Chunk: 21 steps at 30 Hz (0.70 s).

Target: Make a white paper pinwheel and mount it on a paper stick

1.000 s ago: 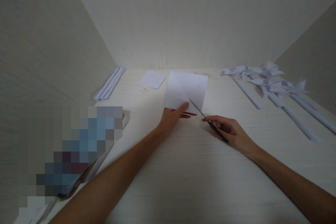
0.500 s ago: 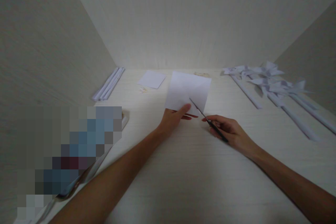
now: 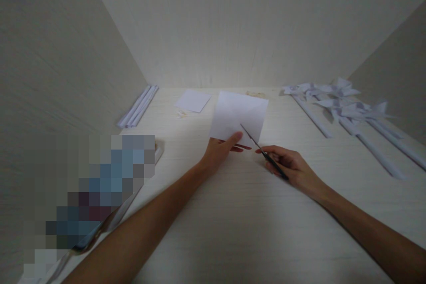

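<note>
A square sheet of white paper (image 3: 238, 113) is tilted up over the middle of the table. My left hand (image 3: 221, 147) pinches its lower edge, thumb on the front and fingers behind. In my right hand (image 3: 288, 164) is a pair of scissors (image 3: 271, 162) with dark handles. Their blades lie along the paper's lower right part, pointing up and left to near its centre. The blades look nearly closed; whether the paper is slit there I cannot tell.
Another white paper square (image 3: 193, 100) lies behind on the left, beside small scraps (image 3: 182, 114). Rolled paper sticks (image 3: 138, 107) rest against the left wall. Several paper pinwheels on sticks (image 3: 349, 113) lie at the right. A blurred-out object (image 3: 113, 186) stands at the left front.
Almost nothing differs. The paper and scissors stay in nearly the same place, with only a very slight shift.
</note>
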Each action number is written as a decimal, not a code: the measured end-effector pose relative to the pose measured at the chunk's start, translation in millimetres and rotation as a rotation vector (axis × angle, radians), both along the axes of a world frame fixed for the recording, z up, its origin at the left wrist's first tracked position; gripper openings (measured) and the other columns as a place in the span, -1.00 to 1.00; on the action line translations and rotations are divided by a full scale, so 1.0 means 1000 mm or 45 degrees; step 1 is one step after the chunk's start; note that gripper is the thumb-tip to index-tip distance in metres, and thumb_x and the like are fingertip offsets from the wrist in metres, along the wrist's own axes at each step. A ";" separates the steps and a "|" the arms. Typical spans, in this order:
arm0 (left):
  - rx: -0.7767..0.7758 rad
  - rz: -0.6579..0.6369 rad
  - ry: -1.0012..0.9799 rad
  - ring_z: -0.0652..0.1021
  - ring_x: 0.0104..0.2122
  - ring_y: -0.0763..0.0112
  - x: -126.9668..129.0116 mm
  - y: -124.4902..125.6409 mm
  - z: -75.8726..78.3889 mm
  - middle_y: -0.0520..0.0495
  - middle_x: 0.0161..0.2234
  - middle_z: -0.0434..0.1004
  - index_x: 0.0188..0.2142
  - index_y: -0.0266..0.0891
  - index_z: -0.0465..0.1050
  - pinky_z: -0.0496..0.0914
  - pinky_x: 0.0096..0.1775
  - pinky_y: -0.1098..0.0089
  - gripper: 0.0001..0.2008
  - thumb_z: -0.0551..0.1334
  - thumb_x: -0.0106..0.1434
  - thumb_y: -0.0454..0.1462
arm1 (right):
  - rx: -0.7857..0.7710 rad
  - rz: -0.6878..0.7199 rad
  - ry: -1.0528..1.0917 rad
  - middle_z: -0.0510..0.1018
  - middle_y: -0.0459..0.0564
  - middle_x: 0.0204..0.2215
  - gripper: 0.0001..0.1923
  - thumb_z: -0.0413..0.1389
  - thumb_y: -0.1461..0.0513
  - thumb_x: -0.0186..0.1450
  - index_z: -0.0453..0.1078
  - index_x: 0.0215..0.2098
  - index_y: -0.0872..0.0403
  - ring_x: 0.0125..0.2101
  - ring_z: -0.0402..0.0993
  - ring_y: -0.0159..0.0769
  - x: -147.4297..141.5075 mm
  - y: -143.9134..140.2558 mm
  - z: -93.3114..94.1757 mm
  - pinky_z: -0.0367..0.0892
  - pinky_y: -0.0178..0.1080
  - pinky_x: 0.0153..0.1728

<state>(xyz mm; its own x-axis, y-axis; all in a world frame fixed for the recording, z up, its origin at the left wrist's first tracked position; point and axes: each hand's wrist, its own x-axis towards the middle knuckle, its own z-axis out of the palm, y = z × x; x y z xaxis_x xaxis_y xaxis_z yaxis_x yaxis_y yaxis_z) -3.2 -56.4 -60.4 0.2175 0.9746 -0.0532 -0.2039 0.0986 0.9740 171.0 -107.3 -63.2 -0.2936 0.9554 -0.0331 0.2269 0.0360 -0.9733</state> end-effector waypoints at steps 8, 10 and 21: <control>0.008 0.021 -0.003 0.53 -0.57 0.43 0.001 -0.001 0.001 -0.08 -0.44 0.52 -0.41 -0.31 0.42 0.42 -0.54 0.49 -0.80 0.23 -0.03 -0.22 | -0.011 -0.024 -0.034 0.05 -0.21 -0.64 -0.67 0.05 0.10 0.13 0.31 -0.19 0.11 -0.65 -0.01 -0.51 0.000 -0.001 0.000 -0.05 -0.39 -0.67; -0.001 0.016 -0.001 0.53 -0.57 0.43 0.001 -0.001 0.001 -0.09 -0.44 0.53 -0.41 -0.32 0.42 0.42 -0.54 0.50 -0.80 0.24 -0.03 -0.22 | -0.019 -0.028 -0.012 0.06 -0.21 -0.65 -0.67 0.05 0.10 0.13 0.31 -0.20 0.11 -0.65 0.00 -0.51 0.000 -0.001 0.000 -0.05 -0.39 -0.67; -0.008 0.023 -0.058 0.52 -0.54 0.45 0.001 0.001 -0.003 -0.07 -0.42 0.51 -0.40 -0.32 0.41 0.41 -0.52 0.48 -0.77 0.26 -0.06 -0.22 | 0.017 -0.034 -0.003 0.09 -0.22 -0.69 -0.58 0.05 0.02 0.11 0.31 -0.20 0.13 -0.67 0.01 -0.50 -0.001 0.000 0.001 -0.03 -0.38 -0.68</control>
